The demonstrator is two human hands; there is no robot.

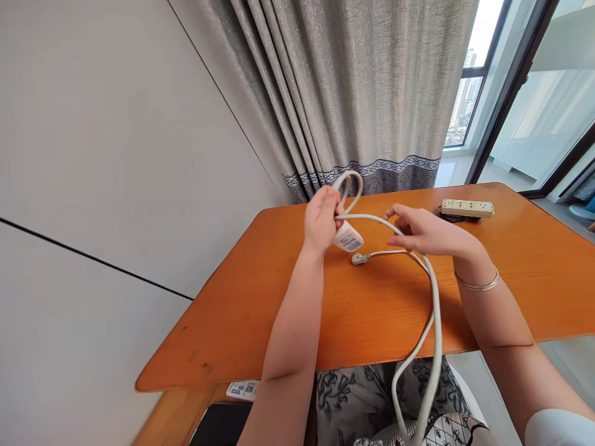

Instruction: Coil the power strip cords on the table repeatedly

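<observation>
In my left hand point(323, 218) the fingers are bent closed around a white box point(349, 238) with a label, and around the looped white cord point(437, 322), above the table point(367, 322). In my right hand point(389, 228) the thumb and forefinger are spread apart, and the cord passes by this gap, under the hand, and down to my lap. A plug point(359, 259) lies near, between my hands.
</observation>
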